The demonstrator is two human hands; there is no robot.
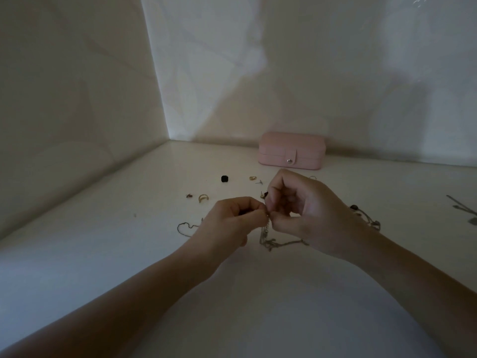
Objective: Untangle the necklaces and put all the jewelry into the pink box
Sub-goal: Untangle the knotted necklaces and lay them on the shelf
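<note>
The pink box [291, 151] has a matt, leather-like skin with a shiny metal snap [289, 160], the necklace chains [268, 237] are fine dull metal links, the ring [203, 198] is glossy gold-toned metal, and the tabletop [103, 254] is smooth and white.

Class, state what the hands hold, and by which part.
The left hand and right hand pinch the tangled necklaces at their raised top end.

Looks like a home, dim room corner: white bench [103, 254] meets two plain pale walls [309, 73], corner at 11 o'clock. Pink box [291, 151] at 12 o'clock, loose earrings [203, 198] nearby.
</note>
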